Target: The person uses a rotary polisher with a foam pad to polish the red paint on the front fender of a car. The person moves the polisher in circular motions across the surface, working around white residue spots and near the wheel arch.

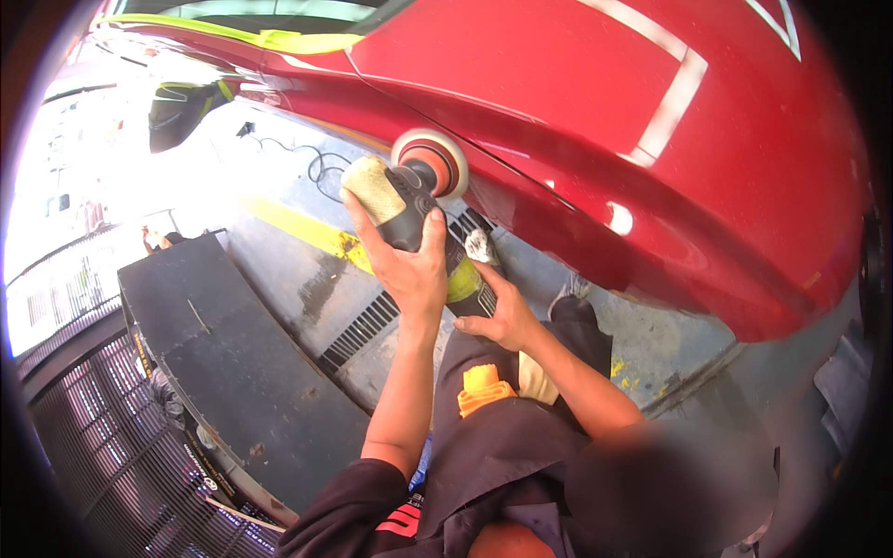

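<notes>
I hold a handheld polisher (406,226) with a dark body, a green band and a tan cover over its head. My left hand (409,274) is wrapped round the front part, near the tan cover. Farther back, my right hand (507,314) grips the rear of the body by the green band. A round pad (455,160), white-rimmed with an orange-red backing, faces the side of the red car (521,112). Whether the pad touches the paint I cannot tell. Yellow-green tape (307,43) runs along the car's window edge.
A long dark bench (242,344) stands at my left, beside slatted metal shutters (102,418). Below lies a floor grate (358,330) with a yellow stripe (307,231) nearby. A black cord (321,167) curls on the floor. Orange (483,387) and cream cloths (536,379) hang at my waist.
</notes>
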Available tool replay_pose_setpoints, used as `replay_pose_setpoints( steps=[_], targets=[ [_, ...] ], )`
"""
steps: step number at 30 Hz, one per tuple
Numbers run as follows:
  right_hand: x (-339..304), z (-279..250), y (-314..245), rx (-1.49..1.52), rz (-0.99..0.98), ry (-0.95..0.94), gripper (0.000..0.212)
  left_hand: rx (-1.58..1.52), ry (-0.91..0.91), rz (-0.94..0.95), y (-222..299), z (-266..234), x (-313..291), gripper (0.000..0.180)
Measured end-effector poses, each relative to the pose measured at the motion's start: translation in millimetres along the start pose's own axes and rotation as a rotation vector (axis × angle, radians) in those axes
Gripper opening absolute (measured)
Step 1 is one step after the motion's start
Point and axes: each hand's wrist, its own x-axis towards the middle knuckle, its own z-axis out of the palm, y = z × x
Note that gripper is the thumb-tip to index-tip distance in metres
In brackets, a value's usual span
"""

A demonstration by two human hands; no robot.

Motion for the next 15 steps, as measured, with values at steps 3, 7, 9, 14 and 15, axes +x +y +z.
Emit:
replay_pose_setpoints(
  steps=[3, 7, 9, 14, 15],
  targets=[
    [-13.0, -9.4, 1.5, -0.049, -0.026, 0.043, 0.096, -0.066, -0.021, -0.055, 12.3, 8.3, -13.6, 0.109],
    [-48.4, -28.7, 15.4, -0.068, -0.003, 0.043, 0.097, -0.007, -0.017, -0.009, 5.1, 18.3, -51.2, 0.11],
    [-62.3, -41.1, 18.6, -0.099, 0.024, 0.023, 0.099, -0.082, -0.018, -0.054, 15.3, 25.7, -67.7, 0.111],
    [-105.6, -67.7, 30.4, -0.117, 0.083, 0.054, 0.099, 0.002, -0.027, -0.007, 12.1, 44.5, -111.4, 0.113],
    [-111.9, -71.6, 30.6, -0.125, 0.049, 0.056, 0.099, -0.03, -0.018, -0.034, 15.7, 48.4, -119.9, 0.113]
  ],
)
